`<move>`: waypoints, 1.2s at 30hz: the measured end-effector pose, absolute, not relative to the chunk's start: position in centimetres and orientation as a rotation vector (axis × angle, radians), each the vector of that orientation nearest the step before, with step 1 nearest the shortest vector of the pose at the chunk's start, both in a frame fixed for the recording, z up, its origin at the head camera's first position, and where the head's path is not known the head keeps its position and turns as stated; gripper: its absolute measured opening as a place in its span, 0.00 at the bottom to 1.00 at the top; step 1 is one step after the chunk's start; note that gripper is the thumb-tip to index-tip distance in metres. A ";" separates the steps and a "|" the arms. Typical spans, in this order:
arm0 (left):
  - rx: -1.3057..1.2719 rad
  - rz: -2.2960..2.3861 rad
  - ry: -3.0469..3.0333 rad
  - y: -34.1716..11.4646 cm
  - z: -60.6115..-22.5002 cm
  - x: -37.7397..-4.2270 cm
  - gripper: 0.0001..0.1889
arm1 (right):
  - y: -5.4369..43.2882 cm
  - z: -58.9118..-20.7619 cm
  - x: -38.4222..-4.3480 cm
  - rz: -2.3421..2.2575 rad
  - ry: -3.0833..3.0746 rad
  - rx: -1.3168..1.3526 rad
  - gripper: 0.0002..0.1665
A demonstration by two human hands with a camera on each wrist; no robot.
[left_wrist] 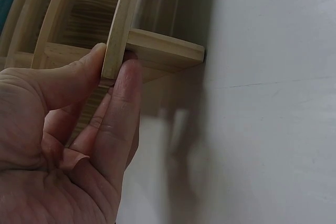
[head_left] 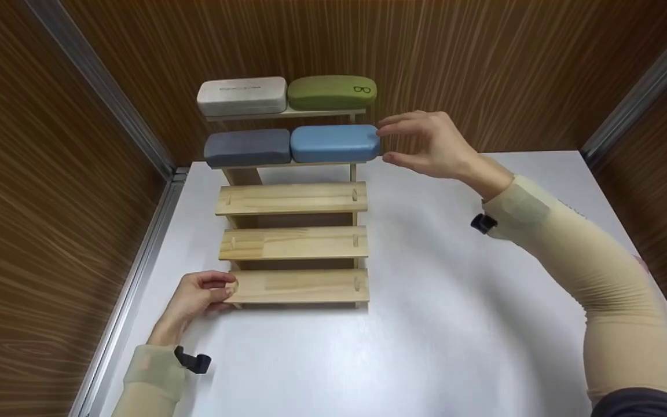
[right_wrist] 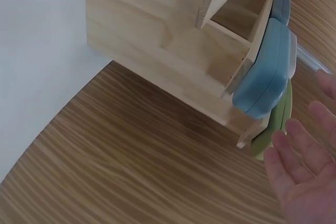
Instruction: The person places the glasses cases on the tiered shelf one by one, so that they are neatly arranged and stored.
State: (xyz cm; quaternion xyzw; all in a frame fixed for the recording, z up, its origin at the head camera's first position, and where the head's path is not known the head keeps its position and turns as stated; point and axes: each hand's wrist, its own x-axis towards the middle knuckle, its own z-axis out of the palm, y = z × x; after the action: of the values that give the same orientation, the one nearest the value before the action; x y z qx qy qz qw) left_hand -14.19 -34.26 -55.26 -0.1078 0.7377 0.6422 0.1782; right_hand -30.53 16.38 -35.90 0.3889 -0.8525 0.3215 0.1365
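Rack: a stepped wooden rack [head_left: 292, 198] of five boards stands on the white table [head_left: 455, 301], its top end near the wood-grain back wall [head_left: 484, 63].
Top board: a white case [head_left: 242, 96] at the rack's left end and a green case [head_left: 332, 94] with a glasses mark at its right end.
Second board: a grey case [head_left: 248, 147] at the rack's left end; the blue case [head_left: 335, 143] lies at the right end.
Around the blue case: the grey case sits right up against its left end; the green case is just behind and above; the right hand [head_left: 435, 145] is at its right end.
Right hand: beside the rack's upper right, arm reaching forward in a beige sleeve [head_left: 565, 255]; thumb and fingers spread apart, fingertips at the blue case's end, contact hard to tell.
Left hand [head_left: 194, 298]: at the rack's lower left, pinching the end of the lowest board [head_left: 299, 286], thumb on top, a finger beneath.
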 end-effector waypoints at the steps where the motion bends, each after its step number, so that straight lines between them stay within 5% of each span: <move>1: -0.308 1.818 2.088 -34.3 -55.3 -14.2 0.18 | 16.7 -36.0 -30.4 0.940 -2.472 1.113 0.23; 36: -0.299 1.798 2.106 -34.4 -55.6 -14.3 0.18 | 28.6 -43.7 -26.0 1.032 -2.644 0.667 0.22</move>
State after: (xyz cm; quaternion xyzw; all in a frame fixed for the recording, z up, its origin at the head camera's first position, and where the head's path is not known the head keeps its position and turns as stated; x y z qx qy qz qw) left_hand -14.32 -34.44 -55.57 -0.1057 0.7441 0.6354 0.1774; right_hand -26.00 28.62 -43.70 0.2273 -0.9010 0.3518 0.1127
